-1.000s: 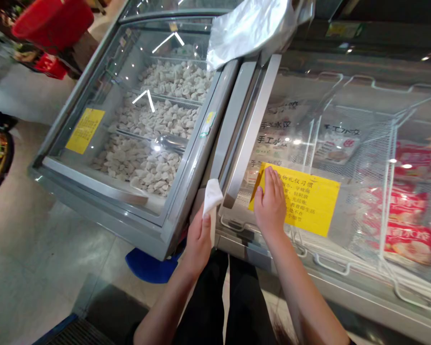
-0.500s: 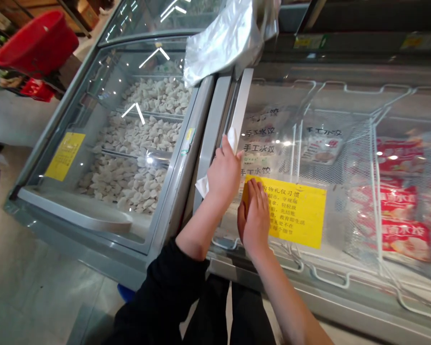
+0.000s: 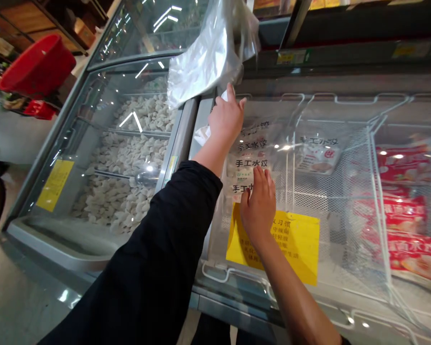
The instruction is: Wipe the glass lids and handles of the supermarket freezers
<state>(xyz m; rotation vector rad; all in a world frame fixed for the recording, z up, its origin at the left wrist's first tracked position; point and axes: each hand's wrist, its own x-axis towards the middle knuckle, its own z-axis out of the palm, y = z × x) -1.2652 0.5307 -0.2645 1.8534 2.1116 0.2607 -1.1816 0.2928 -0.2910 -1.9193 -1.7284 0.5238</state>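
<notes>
My left hand (image 3: 225, 117) is closed over a white cloth (image 3: 203, 135), pressing it on the frame at the left edge of the glass freezer lid (image 3: 330, 191); part of the cloth is hidden under the palm. Its index finger points forward, close below a clear plastic bag (image 3: 201, 67). On the glass rests my right hand (image 3: 259, 206), fingers stretched out and holding nothing. Its wrist crosses a yellow sign (image 3: 298, 254) with printed text. Beneath the glass, packets with black lettering (image 3: 251, 163) lie near the right fingertips.
To the left, a second freezer with a glass lid holds pale loose dumplings (image 3: 129, 153) in divided sections. Red packets (image 3: 413, 249) lie among wire baskets (image 3: 375, 167) on the right. A red basket (image 3: 39, 67) stands at the far left. Price labels (image 3: 290, 57) line the back.
My left hand has slid forward along the lid frame with the cloth, toward the plastic bag. My right hand has moved forward over the glass, its fingers now past the yellow sign's top edge.
</notes>
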